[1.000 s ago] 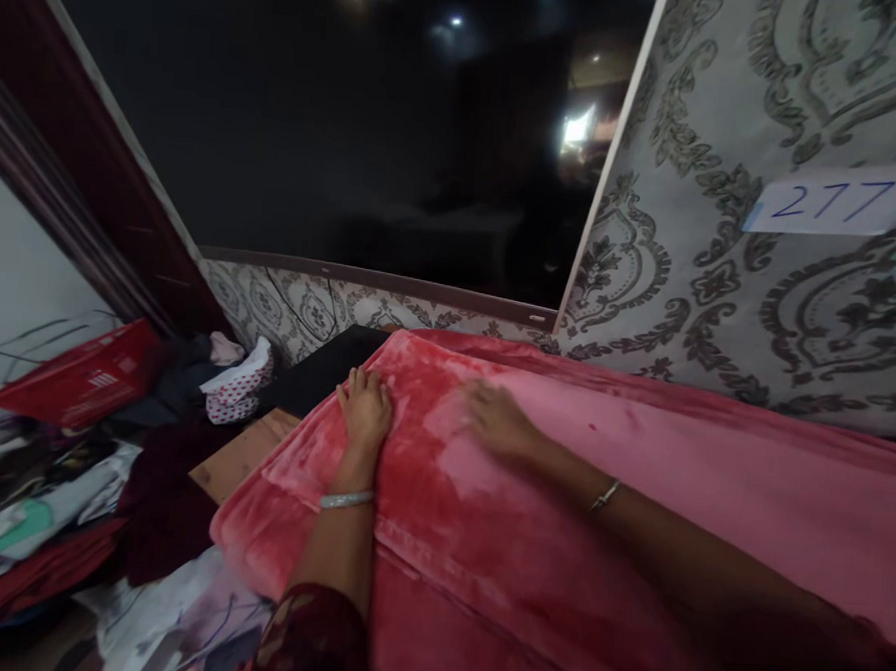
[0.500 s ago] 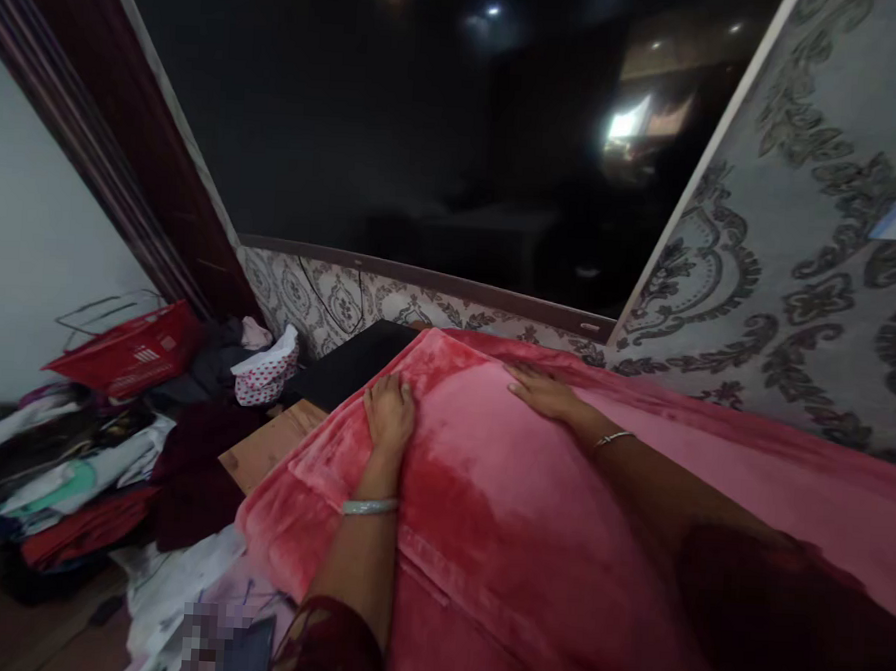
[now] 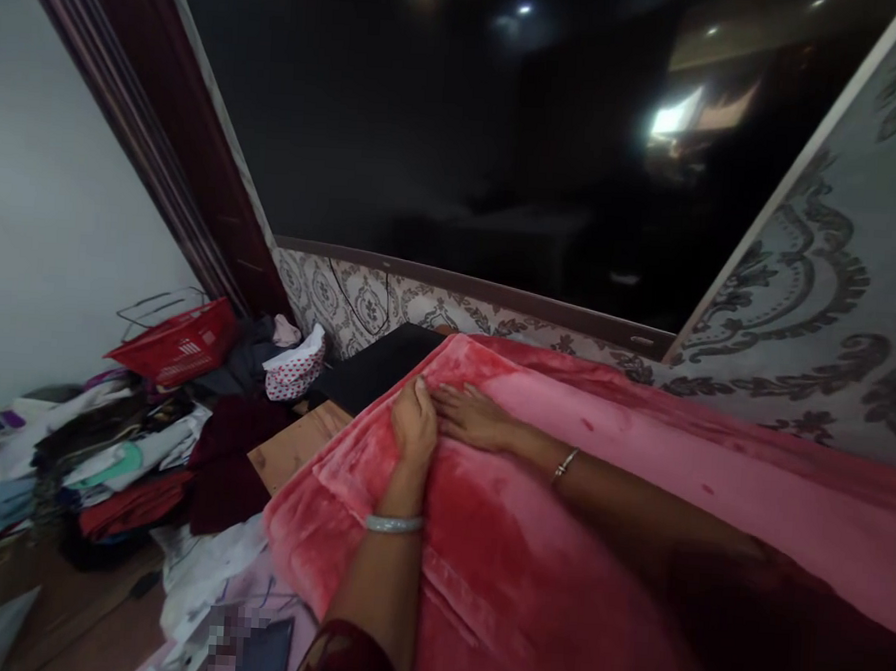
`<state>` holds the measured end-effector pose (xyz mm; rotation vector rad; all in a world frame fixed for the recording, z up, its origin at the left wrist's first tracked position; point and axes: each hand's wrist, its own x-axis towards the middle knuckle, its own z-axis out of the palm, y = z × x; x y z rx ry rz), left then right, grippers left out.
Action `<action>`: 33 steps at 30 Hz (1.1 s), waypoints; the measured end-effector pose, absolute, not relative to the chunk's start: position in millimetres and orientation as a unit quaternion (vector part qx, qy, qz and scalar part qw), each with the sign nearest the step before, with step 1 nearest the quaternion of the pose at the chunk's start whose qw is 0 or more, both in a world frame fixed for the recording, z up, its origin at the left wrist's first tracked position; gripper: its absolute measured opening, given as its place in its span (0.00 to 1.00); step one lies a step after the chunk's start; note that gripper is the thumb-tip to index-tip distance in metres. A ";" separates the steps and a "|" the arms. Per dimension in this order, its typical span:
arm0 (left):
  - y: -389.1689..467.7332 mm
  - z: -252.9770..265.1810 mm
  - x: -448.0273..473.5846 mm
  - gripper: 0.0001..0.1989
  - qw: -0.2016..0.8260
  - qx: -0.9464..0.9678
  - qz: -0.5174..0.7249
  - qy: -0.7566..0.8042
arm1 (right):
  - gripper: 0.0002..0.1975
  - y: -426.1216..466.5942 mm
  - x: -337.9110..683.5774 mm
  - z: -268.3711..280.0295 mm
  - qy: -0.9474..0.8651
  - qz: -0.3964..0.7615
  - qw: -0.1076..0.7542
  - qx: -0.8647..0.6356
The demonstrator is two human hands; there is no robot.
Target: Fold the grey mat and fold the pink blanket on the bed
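A thick red and pink plush blanket [image 3: 512, 539] lies spread and folded in layers in front of me, its left edge hanging over the side. My left hand [image 3: 414, 421] rests on the blanket close to that edge, fingers partly bent and pointing away from me, nothing visible in its grasp. Just to its right, my right hand [image 3: 475, 417] lies flat on the plush with fingers stretched out toward the left hand. The fingertips of the right hand nearly meet the left hand; whether they touch I cannot tell.
A large dark screen [image 3: 464, 156] hangs on the patterned wall behind the blanket. To the left are a red shopping basket [image 3: 181, 342], heaped clothes [image 3: 137, 459], a heart-print cloth bag [image 3: 296, 368], a wooden board [image 3: 296, 446] and a black flat surface [image 3: 386, 362].
My right hand has slid left across the blanket, from well apart to beside my left hand. The left hand stays at nearly the same spot. The view has shifted a little left.
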<state>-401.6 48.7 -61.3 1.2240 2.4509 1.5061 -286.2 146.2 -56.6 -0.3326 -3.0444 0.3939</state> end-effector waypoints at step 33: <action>46.3 -53.4 -398.1 0.18 -0.020 0.428 0.489 0.760 | 0.32 65.4 -140.2 -70.0 -0.985 0.110 0.053 -0.124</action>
